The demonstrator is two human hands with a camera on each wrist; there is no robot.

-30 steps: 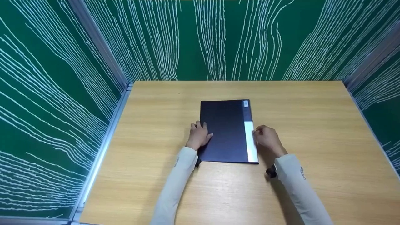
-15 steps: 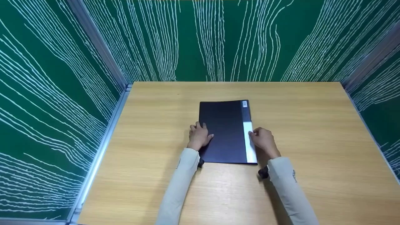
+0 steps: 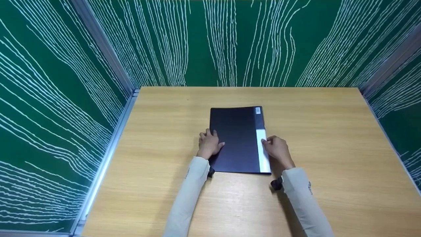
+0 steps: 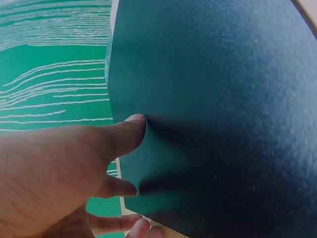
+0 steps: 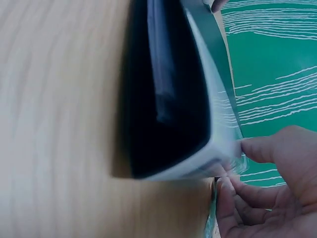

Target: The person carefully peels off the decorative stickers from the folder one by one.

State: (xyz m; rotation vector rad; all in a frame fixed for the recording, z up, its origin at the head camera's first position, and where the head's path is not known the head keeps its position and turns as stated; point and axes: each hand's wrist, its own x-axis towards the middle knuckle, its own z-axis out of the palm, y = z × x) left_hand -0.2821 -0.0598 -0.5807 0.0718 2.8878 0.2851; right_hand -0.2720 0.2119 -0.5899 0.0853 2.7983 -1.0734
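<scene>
Wooden table point(image 3: 158, 131); hands point(image 3: 209, 144) point(image 3: 278, 148) hide parts of dark folder point(image 3: 235, 140).

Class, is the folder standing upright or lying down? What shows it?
Lying down: the head view shows the folder cover-up on the table.

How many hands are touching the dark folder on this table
2. The left hand rests on the left edge of the folder, and the right hand pinches its right side, at the white strip.
</scene>
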